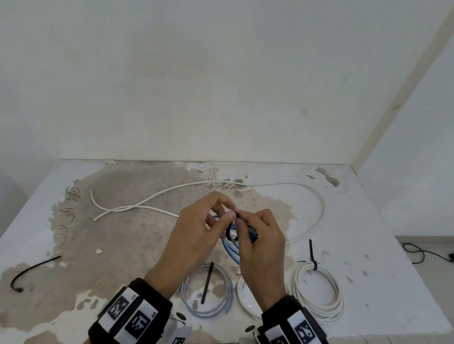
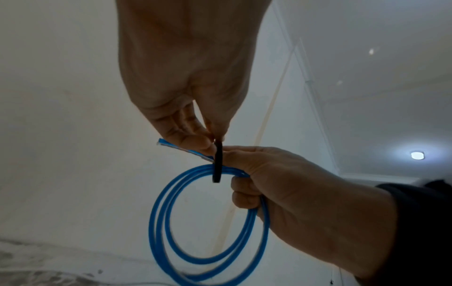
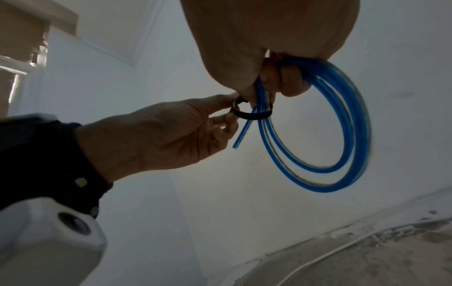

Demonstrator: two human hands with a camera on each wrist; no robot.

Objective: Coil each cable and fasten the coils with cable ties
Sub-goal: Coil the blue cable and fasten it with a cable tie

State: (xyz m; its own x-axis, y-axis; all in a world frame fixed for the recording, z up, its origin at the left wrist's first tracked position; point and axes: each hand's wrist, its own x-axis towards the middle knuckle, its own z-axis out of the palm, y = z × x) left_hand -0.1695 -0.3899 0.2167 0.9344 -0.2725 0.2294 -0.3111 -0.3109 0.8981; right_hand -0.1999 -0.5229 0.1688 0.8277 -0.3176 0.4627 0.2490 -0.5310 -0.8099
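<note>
A blue cable coil (image 1: 229, 247) hangs above the table in front of me. My right hand (image 1: 245, 227) grips the coil's top, with its fingers curled round the strands (image 3: 291, 81). A black cable tie (image 3: 252, 115) loops round the bunched strands beside that grip. My left hand (image 1: 228, 212) pinches the tie's ends between thumb and fingertips (image 2: 195, 142). In the left wrist view the tie (image 2: 217, 164) crosses the blue coil (image 2: 208, 222) just left of the right hand (image 2: 244, 174). A short blue cable end (image 3: 242, 133) sticks out past the tie.
A white coil (image 1: 316, 292) bound with a black tie lies at the right. A pale blue coil (image 1: 208, 295) lies near the front edge, with a black tie across it. A loose white cable (image 1: 217, 183) runs along the back. Another black tie (image 1: 32, 271) lies front left.
</note>
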